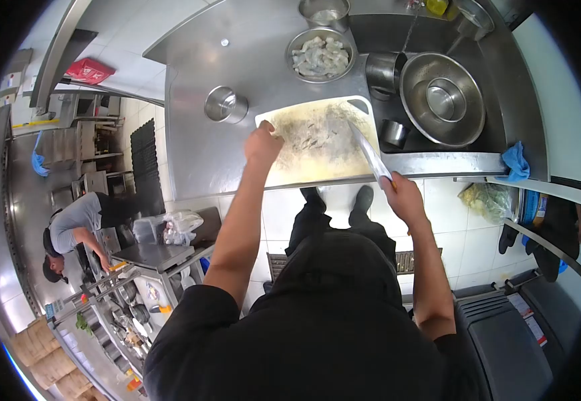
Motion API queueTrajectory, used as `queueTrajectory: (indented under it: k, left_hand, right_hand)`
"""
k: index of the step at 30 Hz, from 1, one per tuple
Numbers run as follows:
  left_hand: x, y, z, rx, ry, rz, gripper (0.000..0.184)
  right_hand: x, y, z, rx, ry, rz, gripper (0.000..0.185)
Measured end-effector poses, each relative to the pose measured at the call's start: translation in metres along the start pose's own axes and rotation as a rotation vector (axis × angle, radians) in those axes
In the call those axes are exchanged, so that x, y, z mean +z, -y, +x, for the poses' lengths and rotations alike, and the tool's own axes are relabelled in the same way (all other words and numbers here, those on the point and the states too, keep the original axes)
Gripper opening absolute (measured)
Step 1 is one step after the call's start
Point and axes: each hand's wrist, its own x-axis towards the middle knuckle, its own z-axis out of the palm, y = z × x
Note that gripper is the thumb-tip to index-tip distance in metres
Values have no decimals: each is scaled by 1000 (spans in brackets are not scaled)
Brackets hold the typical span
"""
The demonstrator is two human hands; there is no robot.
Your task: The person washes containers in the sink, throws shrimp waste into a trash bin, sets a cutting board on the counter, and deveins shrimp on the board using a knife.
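Observation:
A worn, stained white cutting board (pixel 304 164) lies on the steel counter at its front edge. Closed around the board's left edge is my left hand (pixel 262 146), its fingers partly hidden from above. My right hand (pixel 404 200) grips the handle of a large kitchen knife (pixel 369 152), which has a long pale blade. The blade slants over the right side of the board, tip pointing away from me. Dark scraps and smears mark the board's surface. Behind it stands a steel bowl (pixel 292 67) of peeled raw shrimp (pixel 322 57).
A steel cup (pixel 225 105) stands left of the board. The sink (pixel 497 134) at right holds a large steel bowl (pixel 414 110) and smaller containers. A blue cloth (pixel 516 162) hangs on its front edge. Another person (pixel 80 224) works at far left beside shelving.

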Motion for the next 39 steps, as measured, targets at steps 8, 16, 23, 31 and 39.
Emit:
queueTrajectory:
  k: [8, 16, 23, 31, 39]
  left_hand:
    - [35, 17, -46, -35, 29, -571, 40]
    - [42, 14, -45, 326, -124, 2, 30]
    - [54, 15, -50, 308, -203, -195, 27]
    - [53, 18, -46, 360, -206, -193, 18]
    - [48, 18, -45, 330, -192, -150, 17]
  right_hand:
    - [30, 32, 5, -102, 165, -31, 34]
    - [53, 45, 5, -231, 170, -90, 25]
    - [42, 97, 21, -322, 171, -376, 22]
    - [59, 99, 26, -320, 206, -483, 19]
    - [93, 91, 65, -300, 300, -357, 23]
